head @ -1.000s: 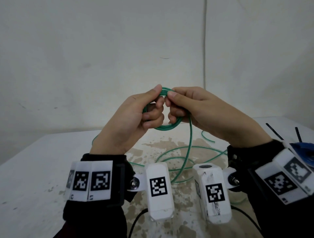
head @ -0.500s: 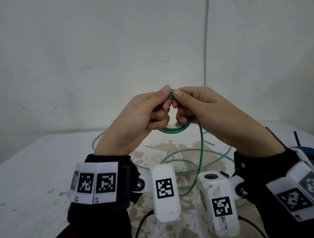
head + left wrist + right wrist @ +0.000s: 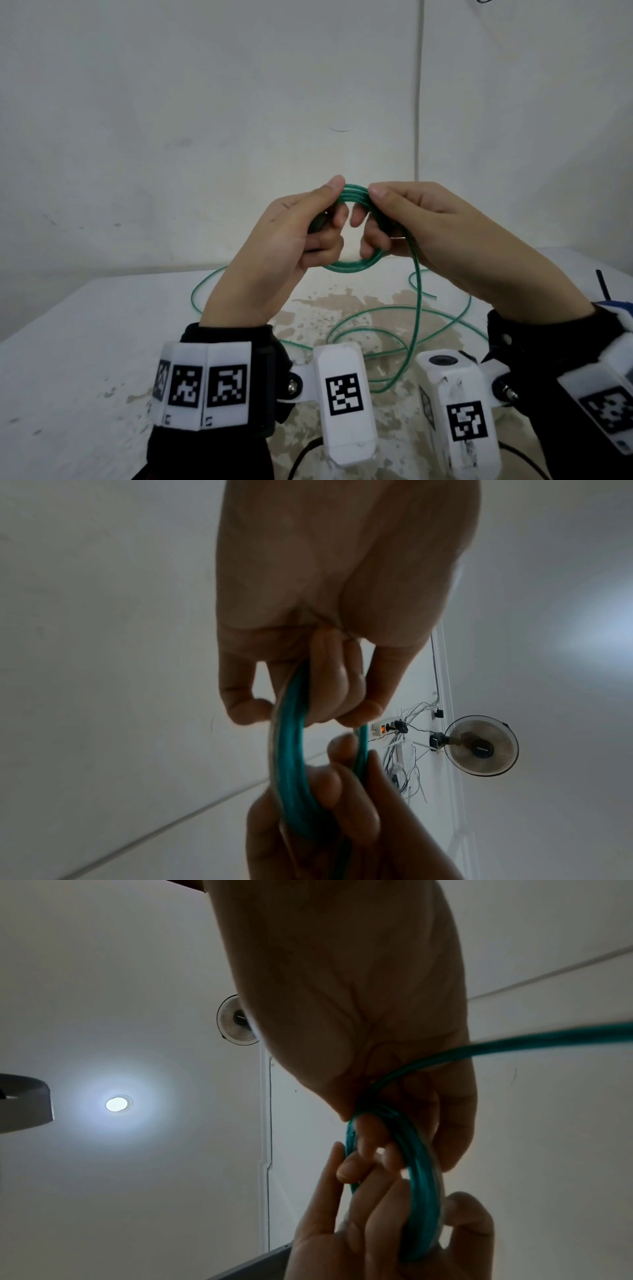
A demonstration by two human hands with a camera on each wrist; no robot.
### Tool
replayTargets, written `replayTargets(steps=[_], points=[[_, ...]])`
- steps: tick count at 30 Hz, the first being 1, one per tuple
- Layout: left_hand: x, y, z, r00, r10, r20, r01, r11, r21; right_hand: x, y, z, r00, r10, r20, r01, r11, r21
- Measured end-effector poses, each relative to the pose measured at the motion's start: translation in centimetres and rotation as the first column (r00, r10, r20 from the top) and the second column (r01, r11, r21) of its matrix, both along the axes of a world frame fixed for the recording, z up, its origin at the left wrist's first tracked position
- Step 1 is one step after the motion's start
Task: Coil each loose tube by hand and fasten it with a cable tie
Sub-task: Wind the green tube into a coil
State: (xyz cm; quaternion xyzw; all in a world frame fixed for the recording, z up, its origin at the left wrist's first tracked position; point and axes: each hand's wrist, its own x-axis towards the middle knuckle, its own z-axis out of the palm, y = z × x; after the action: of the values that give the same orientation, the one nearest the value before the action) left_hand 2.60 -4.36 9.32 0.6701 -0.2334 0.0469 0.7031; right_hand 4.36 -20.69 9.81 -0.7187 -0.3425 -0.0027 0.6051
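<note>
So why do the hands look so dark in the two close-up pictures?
Backlight: in the right wrist view a ceiling lamp glares behind the right hand, leaving it in shadow; the left wrist view is equally dim, the green tube smeared; the head view is evenly lit, though wide-angle bending curves the table.

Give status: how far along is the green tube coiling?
Done: several turns of the thin translucent green plastic tube form a small coil held above the white stained table. In hand: left hand and right hand both grip that coil. Left: loose tube lying on the table must be wound in; no tie on the coil yet.
</note>
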Motion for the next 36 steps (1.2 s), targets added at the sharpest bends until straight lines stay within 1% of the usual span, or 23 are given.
replayTargets(steps=[2,4,6,8,11,16,23,27,29,31,33,36], points=[[-0.1,-0.3,0.0,0.999,-0.031,-0.026,0.032,0.998,0.05,0.1,0.0,-0.1,0.999,-0.031,0.031,0.031,0.999,-0.022],[-0.1,-0.6,-0.1,1.0,-0.014,0.002,0.013,0.996,0.083,0.1,0.1,-0.1,0.997,-0.055,0.052,0.057,0.998,-0.03],[0.0,-0.7,-0.1,0.998,0.03,0.064,-0.034,0.997,0.066,0.2,0.2,-0.1,0.997,-0.059,0.058,0.06,0.998,-0.015],[0.2,-1.0,-0.1,0.993,0.072,0.091,-0.073,0.997,0.016,0.2,0.0,0.0,0.997,-0.061,0.043,0.061,0.998,0.005],[0.5,-1.3,-0.2,0.995,0.071,0.062,-0.068,0.996,-0.056,0.4,-0.6,0.3,0.999,-0.033,0.003,0.032,0.999,0.029],[0.8,-1.0,-0.4,1.0,0.0,-0.01,-0.001,0.996,-0.086,0.8,-0.7,0.1,1.0,0.002,-0.015,-0.001,1.0,0.023],[0.8,-0.5,-0.6,0.999,0.012,-0.042,-0.014,0.998,-0.058,1.1,-0.4,-0.3,1.0,-0.004,0.003,0.004,1.0,-0.005],[0.9,-0.4,-0.8,0.998,-0.015,-0.063,0.016,1.0,0.017,1.5,0.0,-0.5,0.999,-0.02,0.042,0.021,1.0,-0.023],[0.9,-0.5,-0.9,0.999,-0.004,-0.032,0.004,1.0,0.021,1.7,0.1,-0.6,0.999,-0.036,0.027,0.037,0.999,-0.019],[1.0,-0.6,-0.8,1.0,0.027,-0.001,-0.027,1.0,0.005,1.9,0.0,-0.7,0.999,-0.048,-0.021,0.048,0.999,0.021],[1.1,-0.5,-0.8,0.998,0.055,0.01,-0.055,0.998,-0.019,2.1,-0.2,-0.7,0.997,-0.027,-0.073,0.031,0.998,0.051],[1.2,-0.3,-0.9,0.998,0.063,-0.004,-0.063,0.997,-0.032,2.4,-0.3,-0.9,0.995,0.025,-0.094,-0.022,0.999,0.04]])
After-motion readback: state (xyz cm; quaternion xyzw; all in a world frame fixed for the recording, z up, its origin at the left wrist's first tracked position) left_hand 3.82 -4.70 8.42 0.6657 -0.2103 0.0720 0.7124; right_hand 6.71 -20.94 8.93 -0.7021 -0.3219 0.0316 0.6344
